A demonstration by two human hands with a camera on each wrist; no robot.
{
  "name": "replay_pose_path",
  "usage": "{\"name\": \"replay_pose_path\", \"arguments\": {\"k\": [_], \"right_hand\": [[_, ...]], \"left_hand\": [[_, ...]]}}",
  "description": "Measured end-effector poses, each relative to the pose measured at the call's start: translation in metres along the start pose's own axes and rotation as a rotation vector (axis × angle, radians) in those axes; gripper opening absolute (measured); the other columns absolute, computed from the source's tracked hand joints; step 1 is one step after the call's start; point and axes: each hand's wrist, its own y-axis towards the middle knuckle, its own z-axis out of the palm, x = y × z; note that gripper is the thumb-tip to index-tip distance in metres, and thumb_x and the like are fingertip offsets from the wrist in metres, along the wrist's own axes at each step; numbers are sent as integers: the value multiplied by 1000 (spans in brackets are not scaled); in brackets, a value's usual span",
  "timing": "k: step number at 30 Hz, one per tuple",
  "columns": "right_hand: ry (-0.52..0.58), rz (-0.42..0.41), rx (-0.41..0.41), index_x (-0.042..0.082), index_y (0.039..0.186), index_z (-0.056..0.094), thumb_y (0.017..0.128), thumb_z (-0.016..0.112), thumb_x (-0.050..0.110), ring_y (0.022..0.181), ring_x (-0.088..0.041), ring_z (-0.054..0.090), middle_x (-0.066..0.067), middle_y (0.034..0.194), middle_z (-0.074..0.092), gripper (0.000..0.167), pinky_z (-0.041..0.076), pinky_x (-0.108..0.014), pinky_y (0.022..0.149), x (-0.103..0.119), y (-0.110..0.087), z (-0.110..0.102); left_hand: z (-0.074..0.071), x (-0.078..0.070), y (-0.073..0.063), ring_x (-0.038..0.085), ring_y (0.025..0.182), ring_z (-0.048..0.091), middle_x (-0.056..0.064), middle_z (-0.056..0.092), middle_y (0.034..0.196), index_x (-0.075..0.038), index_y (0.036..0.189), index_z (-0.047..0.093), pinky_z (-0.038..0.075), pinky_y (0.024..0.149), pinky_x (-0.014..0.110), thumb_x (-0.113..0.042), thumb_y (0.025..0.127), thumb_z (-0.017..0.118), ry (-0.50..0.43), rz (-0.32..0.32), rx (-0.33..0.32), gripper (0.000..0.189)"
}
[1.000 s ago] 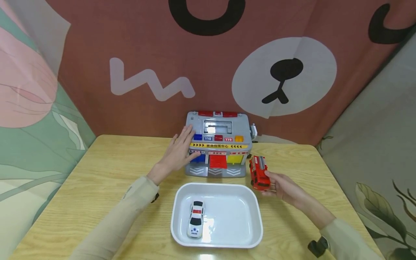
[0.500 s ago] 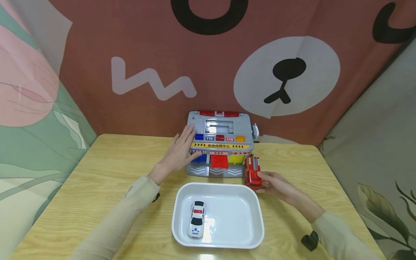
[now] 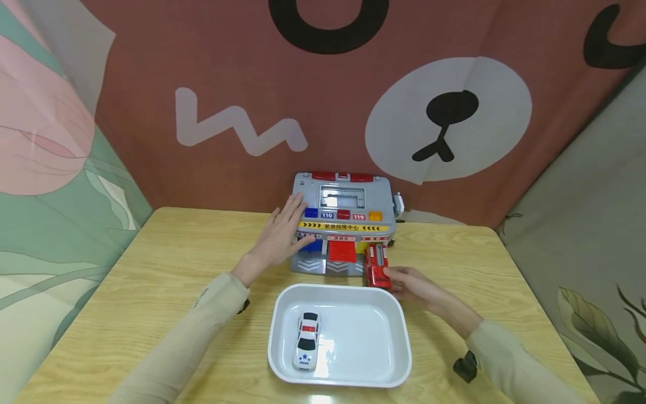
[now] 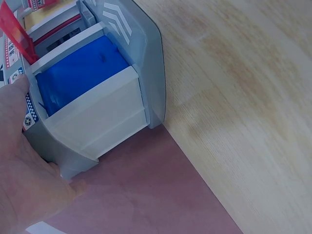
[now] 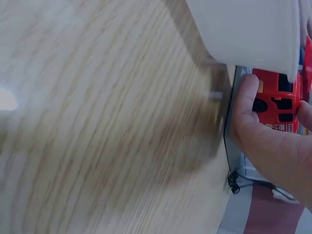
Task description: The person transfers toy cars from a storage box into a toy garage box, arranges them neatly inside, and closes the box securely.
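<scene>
r hand [image 3: 415, 286] grips truck [image 3: 377, 268] @ garage [image 3: 344, 226]

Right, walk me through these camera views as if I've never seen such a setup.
There's no robot: these are a person's two bare hands. The head picture comes from a camera worn on the head, looking forward and down. The other two come from cameras on the wrists, each watching its own hand.

On the wooden table stands a grey toy emergency station. In front of it is a white tray holding a toy police car.

The left hand rests against the station; its wrist view shows the blue door close up. The right hand grips a red toy fire truck near the yellow door.
</scene>
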Motion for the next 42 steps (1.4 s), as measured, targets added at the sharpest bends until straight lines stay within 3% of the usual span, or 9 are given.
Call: {"name": "replay_pose_path", "arguments": {"k": [4, 9, 14, 18, 25, 32, 42], "right_hand": [[-30, 24, 17, -18, 132, 33, 102, 47, 25, 81, -10, 48, -2, 93, 53, 55, 47, -26, 78, 0, 7, 5], [-109, 70, 59, -9, 127, 39, 99, 52, 35, 85, -10, 48, 0, 92, 50, 53, 46, -29, 83, 1, 17, 6], [-130, 120, 54, -14, 139, 32, 99, 52, 36, 109, -20, 53, -15, 125, 55, 67, 46, -36, 96, 6, 24, 14], [-133, 151, 34, -14, 141, 29, 100, 52, 33, 117, -27, 51, -22, 134, 49, 67, 44, -39, 100, 9, 28, 22], [-124, 139, 41, -12, 133, 40, 98, 54, 25, 106, -24, 55, -17, 124, 56, 52, 47, -35, 95, 11, 36, 30], [-107, 181, 76, -9, 138, 35, 97, 56, 25, 114, -29, 50, -20, 134, 49, 57, 44, -40, 100, 20, 42, 38], [-25, 191, 121, -8, 133, 41, 100, 52, 18, 107, -25, 56, -17, 127, 56, 44, 46, -39, 98, 25, 52, 41]], "left_hand": [[-1, 0, 0, 24, 147, -4, 7, -2, 162, -8, 155, 16, 10, 115, 53, -60, 93, 47, 1, 4, 2, 86], [-1, -1, 0, 23, 147, -5, 7, -2, 162, -8, 155, 15, 8, 115, 52, -59, 94, 47, 0, 3, 7, 86], [-1, -1, 0, 25, 147, -3, 7, -2, 162, -8, 155, 16, 8, 115, 52, -58, 94, 48, -1, 4, 4, 85], [-1, -1, 0, 23, 147, -6, 7, -3, 162, -9, 155, 15, 7, 116, 52, -59, 94, 47, -2, -1, 12, 85], [-1, -1, 0, 25, 147, -4, 7, -2, 162, -9, 155, 16, 7, 115, 52, -60, 94, 46, -8, 11, -1, 85], [-1, 0, 0, 25, 147, -3, 8, -1, 162, -8, 155, 16, 9, 115, 53, -59, 94, 47, -3, 13, -7, 85], [-2, -1, -1, 24, 147, -4, 7, -2, 162, -9, 155, 16, 10, 115, 54, -59, 94, 47, 1, 6, -1, 85]]}}
